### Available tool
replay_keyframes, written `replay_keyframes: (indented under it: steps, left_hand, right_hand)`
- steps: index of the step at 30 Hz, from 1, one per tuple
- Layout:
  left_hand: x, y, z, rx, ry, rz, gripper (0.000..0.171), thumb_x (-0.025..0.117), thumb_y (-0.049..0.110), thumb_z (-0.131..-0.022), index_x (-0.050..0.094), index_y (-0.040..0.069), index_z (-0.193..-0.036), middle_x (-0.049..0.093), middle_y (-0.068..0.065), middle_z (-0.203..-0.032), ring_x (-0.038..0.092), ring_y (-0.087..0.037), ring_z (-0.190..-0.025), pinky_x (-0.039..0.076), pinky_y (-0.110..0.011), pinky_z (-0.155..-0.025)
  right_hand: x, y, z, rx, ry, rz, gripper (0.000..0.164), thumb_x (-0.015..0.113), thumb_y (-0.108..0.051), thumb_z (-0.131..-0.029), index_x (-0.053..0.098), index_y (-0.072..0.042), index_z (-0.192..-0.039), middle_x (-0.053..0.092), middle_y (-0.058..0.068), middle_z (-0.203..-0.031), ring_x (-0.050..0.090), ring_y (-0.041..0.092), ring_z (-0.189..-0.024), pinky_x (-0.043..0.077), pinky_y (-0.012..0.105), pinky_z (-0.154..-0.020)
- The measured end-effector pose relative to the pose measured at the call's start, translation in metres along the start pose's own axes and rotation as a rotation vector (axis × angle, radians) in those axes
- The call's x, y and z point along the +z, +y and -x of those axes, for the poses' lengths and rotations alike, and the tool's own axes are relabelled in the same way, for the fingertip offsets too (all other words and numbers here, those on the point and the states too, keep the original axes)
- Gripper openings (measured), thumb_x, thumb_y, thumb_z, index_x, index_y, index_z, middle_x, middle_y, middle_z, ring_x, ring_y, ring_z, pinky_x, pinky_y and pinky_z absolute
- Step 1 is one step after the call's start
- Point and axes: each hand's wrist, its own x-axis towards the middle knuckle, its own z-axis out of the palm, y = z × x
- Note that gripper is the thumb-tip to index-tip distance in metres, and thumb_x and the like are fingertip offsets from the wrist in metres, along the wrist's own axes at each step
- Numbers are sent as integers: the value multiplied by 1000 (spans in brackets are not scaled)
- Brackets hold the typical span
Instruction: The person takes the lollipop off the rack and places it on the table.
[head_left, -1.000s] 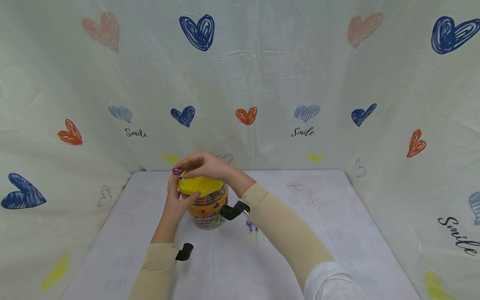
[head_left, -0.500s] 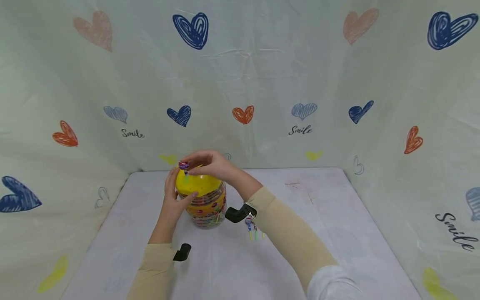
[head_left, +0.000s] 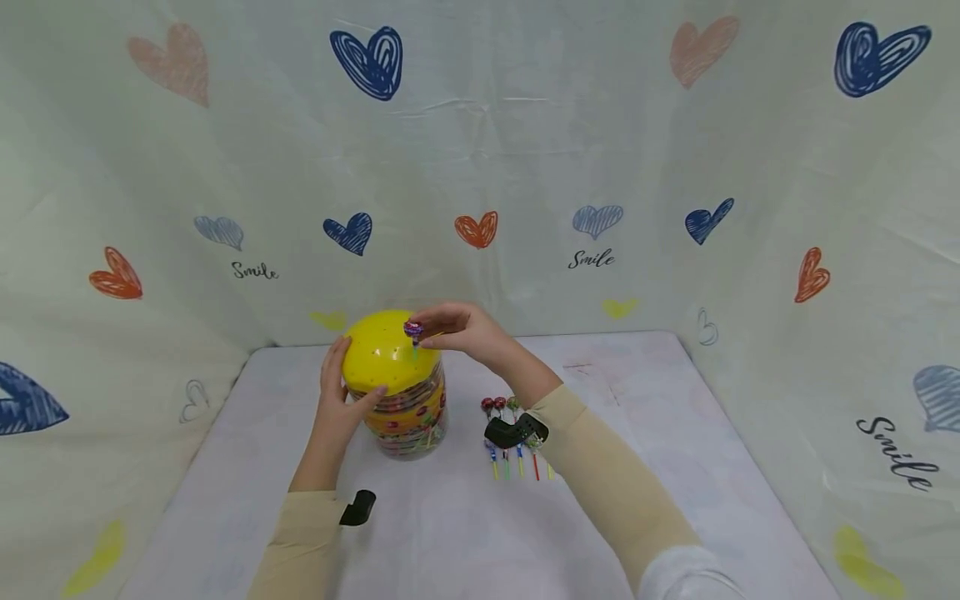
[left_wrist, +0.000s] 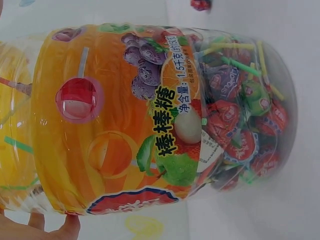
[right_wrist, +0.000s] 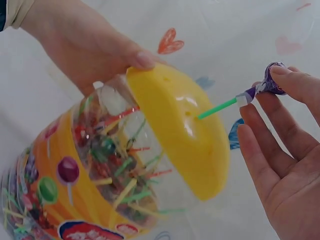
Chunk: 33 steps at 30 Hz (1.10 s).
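A clear plastic candy jar (head_left: 408, 421) stands upright on the table, with several wrapped lollipops inside and an orange label with fruit pictures. Its domed yellow lid (head_left: 382, 354) has small holes. My left hand (head_left: 341, 417) grips the jar at the lid's lower edge, thumb in front, fingers on the far left. Over the right side of the lid, my right hand (head_left: 476, 337) pinches a lollipop (right_wrist: 245, 96) by its purple-wrapped head. Its green stick points down, the tip right at the lid's surface in the right wrist view.
To the jar's right, several lollipops (head_left: 521, 465) lie in rows, partly hidden by the right wrist's black camera (head_left: 510, 432). The white table (head_left: 450, 533) ends at a pale backdrop sheet (head_left: 525, 175) printed with hearts.
My right hand has moved rightward across the lid with the lollipop, uncovering the yellow dome. More of the lollipops on the table show now. My left hand keeps its grip on the jar.
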Motion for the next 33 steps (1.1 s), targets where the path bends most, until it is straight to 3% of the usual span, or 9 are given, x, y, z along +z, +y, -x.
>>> replay_keyframes:
  steps: [7,24,28,33]
  left_hand:
    - [1,23,10,-7,4,4,86,69,8,-89,15,11,-156,-3,-10,-162,1,-34,-147,9,-63,-113]
    - [2,24,10,-21,-1,26,85,69,8,-90,15,12,-156,-3,-7,-162,-1,-31,-147,8,-63,-114]
    - [2,18,7,-21,2,25,86,69,8,-90,15,13,-157,-3,-6,-162,-1,-31,-147,8,-63,-113]
    - [2,-5,-3,-23,10,24,90,71,9,-89,15,18,-157,-3,-2,-162,-1,-28,-147,8,-63,-113]
  right_hand:
    - [-15,12,19,44,33,-3,32,66,1,-90,64,4,-122,67,11,-114,64,25,-104,52,38,-93]
    - [-58,65,84,186,149,77,35,71,-7,-89,65,0,-123,65,10,-120,63,24,-106,52,41,-93]
    - [-66,73,101,224,173,77,35,69,-6,-90,63,2,-124,63,13,-123,62,25,-108,49,48,-96]
    - [-78,87,121,279,213,116,35,69,-11,-91,64,-1,-123,65,12,-121,62,23,-106,50,48,-93]
